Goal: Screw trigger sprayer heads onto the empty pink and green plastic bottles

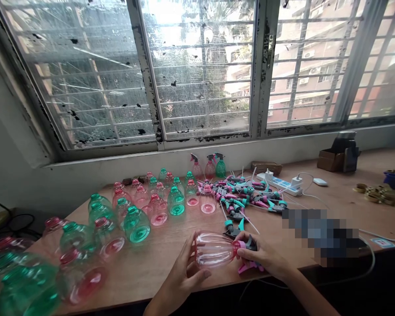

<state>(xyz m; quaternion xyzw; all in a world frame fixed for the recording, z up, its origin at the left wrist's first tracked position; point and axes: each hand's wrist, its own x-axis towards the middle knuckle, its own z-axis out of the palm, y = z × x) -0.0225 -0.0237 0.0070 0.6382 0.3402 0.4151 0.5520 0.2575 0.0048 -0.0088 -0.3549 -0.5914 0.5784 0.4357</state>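
my left grip (183, 268) is cupping pink bottle (213, 251); right grip (266, 255) is pinching spray head (251, 244) | risk: bottle may spin; cause: too loose left hold

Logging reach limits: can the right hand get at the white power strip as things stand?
Probably not directly: the right hand grips the pink bottle, and loose spray heads lie before the power strip.

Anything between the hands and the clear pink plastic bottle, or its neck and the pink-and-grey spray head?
Nothing visible. Left hand cups the bottle near its base; right hand has the spray head at its neck. Heaped grey, pink and teal plastic spray heads lie beyond, not between.
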